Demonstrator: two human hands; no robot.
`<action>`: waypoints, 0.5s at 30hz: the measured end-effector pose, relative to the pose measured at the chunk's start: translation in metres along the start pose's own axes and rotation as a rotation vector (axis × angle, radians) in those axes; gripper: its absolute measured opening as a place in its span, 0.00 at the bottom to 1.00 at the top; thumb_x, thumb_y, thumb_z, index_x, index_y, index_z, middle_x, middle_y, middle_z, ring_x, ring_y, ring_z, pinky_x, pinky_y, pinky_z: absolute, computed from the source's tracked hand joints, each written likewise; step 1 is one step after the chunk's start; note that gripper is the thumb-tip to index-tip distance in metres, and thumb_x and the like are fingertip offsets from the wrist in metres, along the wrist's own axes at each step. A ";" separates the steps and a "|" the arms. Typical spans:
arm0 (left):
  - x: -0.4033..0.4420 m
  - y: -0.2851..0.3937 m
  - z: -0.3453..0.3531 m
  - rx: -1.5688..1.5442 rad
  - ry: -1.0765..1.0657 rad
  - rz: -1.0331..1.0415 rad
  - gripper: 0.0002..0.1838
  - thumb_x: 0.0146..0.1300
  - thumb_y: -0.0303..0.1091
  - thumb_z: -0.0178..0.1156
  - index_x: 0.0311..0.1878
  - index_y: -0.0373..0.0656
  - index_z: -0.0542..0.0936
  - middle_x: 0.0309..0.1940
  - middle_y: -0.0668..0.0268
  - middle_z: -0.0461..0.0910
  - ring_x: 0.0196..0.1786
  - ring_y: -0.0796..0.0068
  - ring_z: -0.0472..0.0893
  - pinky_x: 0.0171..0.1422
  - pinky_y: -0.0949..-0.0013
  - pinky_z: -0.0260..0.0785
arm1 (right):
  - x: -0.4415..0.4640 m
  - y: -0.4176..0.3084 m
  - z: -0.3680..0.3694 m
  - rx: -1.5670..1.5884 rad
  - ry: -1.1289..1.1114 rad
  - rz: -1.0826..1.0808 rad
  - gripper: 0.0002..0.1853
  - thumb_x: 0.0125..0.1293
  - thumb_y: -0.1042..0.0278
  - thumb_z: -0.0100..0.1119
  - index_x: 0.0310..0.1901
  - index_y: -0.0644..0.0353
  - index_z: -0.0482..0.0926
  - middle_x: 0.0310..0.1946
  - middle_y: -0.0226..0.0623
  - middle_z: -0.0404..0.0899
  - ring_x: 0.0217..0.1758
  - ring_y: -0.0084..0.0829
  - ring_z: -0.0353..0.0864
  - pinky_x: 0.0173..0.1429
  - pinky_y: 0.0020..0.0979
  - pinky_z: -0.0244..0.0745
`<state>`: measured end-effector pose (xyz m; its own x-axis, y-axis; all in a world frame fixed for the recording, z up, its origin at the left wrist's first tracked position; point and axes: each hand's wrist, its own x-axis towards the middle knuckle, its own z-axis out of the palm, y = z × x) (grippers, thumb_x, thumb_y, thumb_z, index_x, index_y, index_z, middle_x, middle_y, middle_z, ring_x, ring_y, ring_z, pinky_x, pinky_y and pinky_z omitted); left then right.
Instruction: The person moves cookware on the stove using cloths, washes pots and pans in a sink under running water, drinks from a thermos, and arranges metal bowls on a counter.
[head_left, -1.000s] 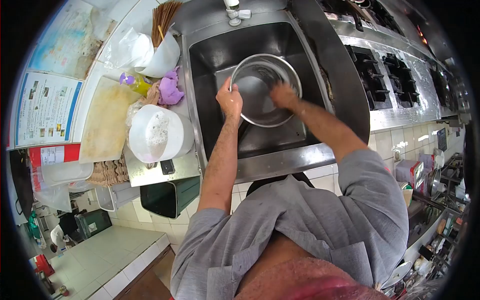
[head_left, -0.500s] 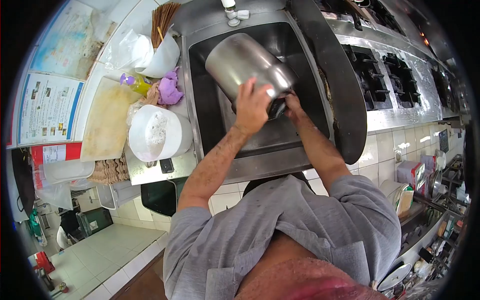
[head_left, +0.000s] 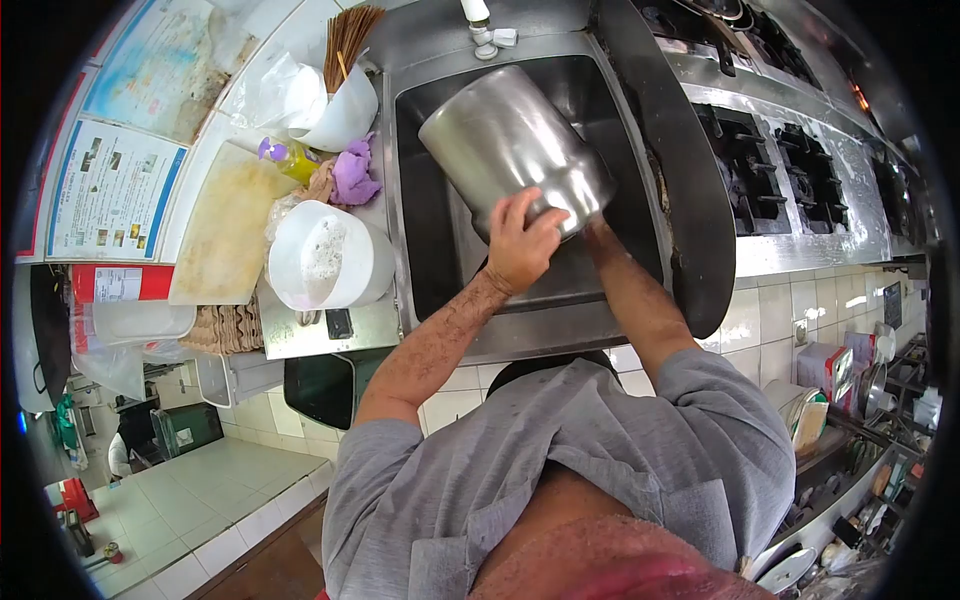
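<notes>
A large stainless steel pot (head_left: 505, 135) lies tilted on its side in the sink (head_left: 545, 290), its base toward the upper left and its mouth end turned toward me. Curled over the near side of the pot, close to the mouth end, my left hand (head_left: 525, 240) grips the metal. My right hand (head_left: 598, 230) goes in under the mouth end. Only its wrist side shows; the fingers are hidden by the pot, so whether they hold anything cannot be seen.
A faucet (head_left: 483, 35) rises behind the sink. On the left stand a white bucket (head_left: 365, 262) with suds, a purple cloth (head_left: 354, 175), a yellow-green pump bottle (head_left: 292, 160) and a container with a twig brush (head_left: 350, 40). Stove burners (head_left: 745, 165) are at right.
The pot has turned slightly and its mouth end has shifted right and down. My left hand moved down and right along it. My right hand went from partly visible at the rim to mostly hidden.
</notes>
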<state>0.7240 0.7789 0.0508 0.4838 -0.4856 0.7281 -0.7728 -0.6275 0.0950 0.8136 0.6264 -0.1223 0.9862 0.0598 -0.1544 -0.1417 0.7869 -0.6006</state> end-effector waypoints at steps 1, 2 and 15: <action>0.004 -0.006 0.002 -0.002 0.003 -0.001 0.04 0.44 0.24 0.57 0.26 0.42 0.73 0.45 0.71 0.74 0.55 0.56 0.67 0.51 0.50 0.59 | 0.010 -0.004 -0.002 -0.129 0.261 0.094 0.23 0.57 0.69 0.56 0.55 0.61 0.68 0.43 0.37 0.76 0.43 0.30 0.77 0.45 0.33 0.74; 0.008 -0.017 0.003 -0.009 0.081 -0.098 0.06 0.43 0.21 0.56 0.25 0.42 0.71 0.44 0.68 0.74 0.54 0.55 0.68 0.52 0.52 0.59 | 0.010 -0.008 -0.009 -0.168 0.300 0.047 0.23 0.53 0.73 0.55 0.53 0.60 0.68 0.40 0.36 0.76 0.40 0.29 0.76 0.43 0.32 0.73; -0.072 -0.105 0.075 -0.647 0.626 -1.406 0.14 0.40 0.12 0.49 0.33 0.37 0.67 0.51 0.55 0.70 0.52 0.66 0.71 0.58 0.71 0.58 | -0.037 -0.048 0.030 -0.740 0.268 0.249 0.35 0.46 0.75 0.61 0.60 0.59 0.62 0.47 0.43 0.71 0.48 0.37 0.72 0.48 0.33 0.70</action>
<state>0.8005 0.8340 -0.0627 0.7971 0.6028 -0.0364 -0.0159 0.0811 0.9966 0.7868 0.6054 -0.0643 0.8776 -0.0435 -0.4774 -0.4660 0.1560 -0.8709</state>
